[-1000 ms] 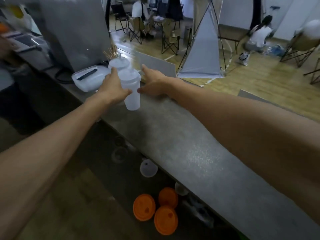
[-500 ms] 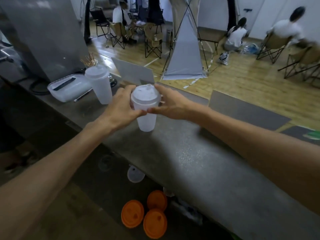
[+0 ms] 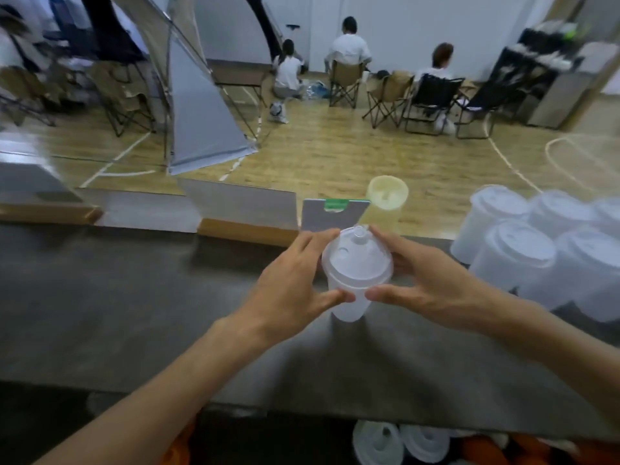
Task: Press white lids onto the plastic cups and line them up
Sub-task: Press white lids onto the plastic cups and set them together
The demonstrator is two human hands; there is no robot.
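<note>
A: Item, nearest?
B: Cup (image 3: 349, 302), upright on counter (image 3: 134, 317), lid (image 3: 357, 260) on; left hand (image 3: 292, 290) and right hand (image 3: 432, 286) grasp it, fingers curled round the rim from opposite sides.
A: Beyond?
B: Lidded cups (image 3: 516, 260), clustered right, nearer the right hand.

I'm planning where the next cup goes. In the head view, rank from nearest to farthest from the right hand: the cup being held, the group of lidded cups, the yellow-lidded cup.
1. Held cup: touching the right hand, on its left.
2. Group of lidded cups: just right of it.
3. Yellow-lidded cup: beyond, at the counter's far edge.
</note>
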